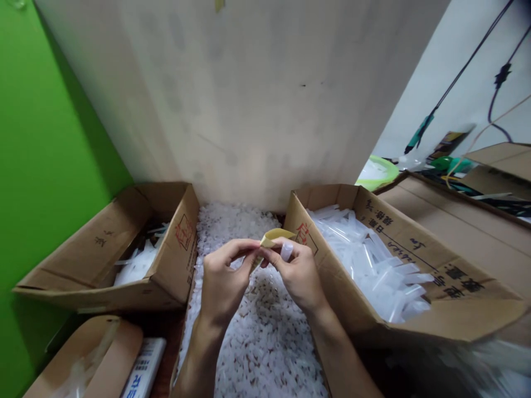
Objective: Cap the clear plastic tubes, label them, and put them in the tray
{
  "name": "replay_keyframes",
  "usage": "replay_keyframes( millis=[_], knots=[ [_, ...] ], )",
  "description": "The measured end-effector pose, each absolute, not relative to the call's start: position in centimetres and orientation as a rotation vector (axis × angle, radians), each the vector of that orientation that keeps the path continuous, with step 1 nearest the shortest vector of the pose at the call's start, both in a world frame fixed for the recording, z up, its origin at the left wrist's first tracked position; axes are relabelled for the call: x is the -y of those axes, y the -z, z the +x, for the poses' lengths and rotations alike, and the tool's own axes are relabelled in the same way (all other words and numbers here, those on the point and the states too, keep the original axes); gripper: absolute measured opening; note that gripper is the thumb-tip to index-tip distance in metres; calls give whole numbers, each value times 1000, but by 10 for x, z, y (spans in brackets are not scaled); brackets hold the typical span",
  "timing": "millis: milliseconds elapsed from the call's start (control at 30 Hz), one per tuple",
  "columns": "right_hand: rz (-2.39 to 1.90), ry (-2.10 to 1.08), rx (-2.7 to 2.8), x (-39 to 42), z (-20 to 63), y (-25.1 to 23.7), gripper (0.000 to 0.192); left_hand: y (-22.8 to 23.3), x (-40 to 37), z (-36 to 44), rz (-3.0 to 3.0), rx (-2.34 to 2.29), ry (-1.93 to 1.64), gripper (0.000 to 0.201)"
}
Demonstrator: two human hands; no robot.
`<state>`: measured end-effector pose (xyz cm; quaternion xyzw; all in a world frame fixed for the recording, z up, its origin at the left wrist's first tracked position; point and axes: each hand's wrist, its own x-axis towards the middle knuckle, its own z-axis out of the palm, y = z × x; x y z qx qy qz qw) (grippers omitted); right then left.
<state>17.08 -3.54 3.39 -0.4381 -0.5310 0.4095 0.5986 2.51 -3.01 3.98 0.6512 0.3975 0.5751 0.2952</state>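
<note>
Both hands meet over a bed of small translucent white pieces. Between them a thin yellow strip, curled over at the top, is pinched at the fingertips. My left hand is closed with thumb and index finger on the strip's left side. Closed on its right side is my right hand, thumb against the bent fingers. A short clear plastic tube pokes out between the right fingers. Whether the strip is paper or tape I cannot tell.
Right of the hands, a cardboard box holds many translucent plastic tubes. A left cardboard box contains white pieces. A pale upright panel stands behind. At lower left are a tan container and a white box.
</note>
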Motion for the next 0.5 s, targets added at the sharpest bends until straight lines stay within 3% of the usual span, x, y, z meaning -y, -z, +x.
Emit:
replay_keyframes(
  millis=[500],
  knots=[
    [-1001,-972,1194,35,164,-32,32,-41,26,23,2094,-1089,-1441,9]
  ],
)
